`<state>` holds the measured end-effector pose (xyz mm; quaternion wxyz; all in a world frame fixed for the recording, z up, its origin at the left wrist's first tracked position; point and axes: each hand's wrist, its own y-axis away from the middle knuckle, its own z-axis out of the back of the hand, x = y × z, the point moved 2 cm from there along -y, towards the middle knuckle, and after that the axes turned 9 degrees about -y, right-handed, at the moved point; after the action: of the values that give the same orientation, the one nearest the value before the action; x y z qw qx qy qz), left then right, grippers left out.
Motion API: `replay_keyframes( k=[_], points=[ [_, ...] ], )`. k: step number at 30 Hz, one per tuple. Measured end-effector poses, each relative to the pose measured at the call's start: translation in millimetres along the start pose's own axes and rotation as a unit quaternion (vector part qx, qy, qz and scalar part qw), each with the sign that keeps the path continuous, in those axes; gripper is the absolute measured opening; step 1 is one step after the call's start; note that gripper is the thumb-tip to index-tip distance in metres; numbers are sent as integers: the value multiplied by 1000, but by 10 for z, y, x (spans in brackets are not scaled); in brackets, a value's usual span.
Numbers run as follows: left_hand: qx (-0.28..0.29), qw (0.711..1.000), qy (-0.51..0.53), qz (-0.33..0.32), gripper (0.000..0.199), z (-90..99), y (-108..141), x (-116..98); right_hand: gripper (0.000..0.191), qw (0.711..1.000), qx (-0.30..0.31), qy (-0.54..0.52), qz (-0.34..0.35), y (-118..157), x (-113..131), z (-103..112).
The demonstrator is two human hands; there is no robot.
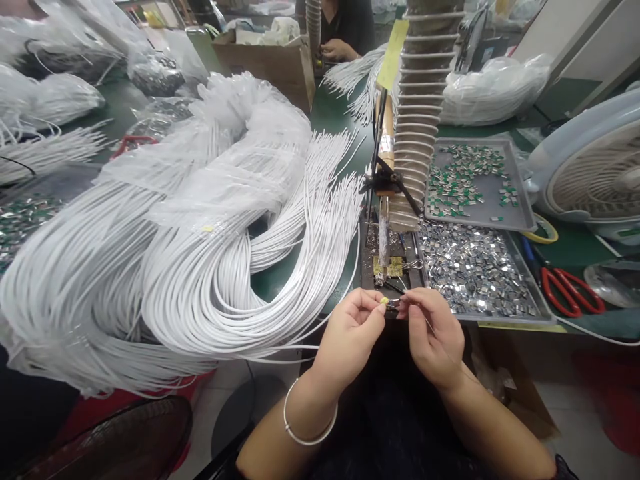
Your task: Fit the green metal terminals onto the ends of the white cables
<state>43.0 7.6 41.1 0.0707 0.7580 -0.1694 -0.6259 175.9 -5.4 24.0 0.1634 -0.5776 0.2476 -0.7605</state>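
My left hand [349, 335] and my right hand [434, 335] meet at the front edge of the bench, just below a dark metal jig [387, 263]. Finger and thumb of my left hand pinch a tiny yellow-tipped piece [383, 301]. My right fingers pinch a thin wire [406, 303], and its end almost touches that piece. A huge heap of white cable bundles [200, 267], partly bagged in clear plastic, lies left of my hands. A silver bangle [306, 419] circles my left wrist.
Metal tray [475, 270] of small shiny clips sits right of the jig, below a grey tray [475, 183] of green-marked parts. Beyond are red scissors [570, 291], a white fan [595, 167], and a ribbed column [420, 113]. A co-worker's hand [339, 50] shows behind a cardboard box [265, 67].
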Motion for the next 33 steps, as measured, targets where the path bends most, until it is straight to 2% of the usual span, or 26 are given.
replay_keyframes(
  k=[4, 11, 24, 33],
  points=[
    [-12, 1000, 0, -6, 16, 17, -34, -10, 43, 997, -49, -52, 7, 68, -43, 11],
    [-25, 1000, 11, -1, 16, 0, -71, -86, 31, 997, -11, -35, 75, 26, -33, 61],
    [-38, 998, 42, 7, 17, -18, -93, -162, 25, 998, 0, -44, 45, 19, -48, 27],
    [-43, 998, 36, -3, 17, -17, -116, -199, 26, 998, 2, -37, 54, -26, -36, 1]
  ],
)
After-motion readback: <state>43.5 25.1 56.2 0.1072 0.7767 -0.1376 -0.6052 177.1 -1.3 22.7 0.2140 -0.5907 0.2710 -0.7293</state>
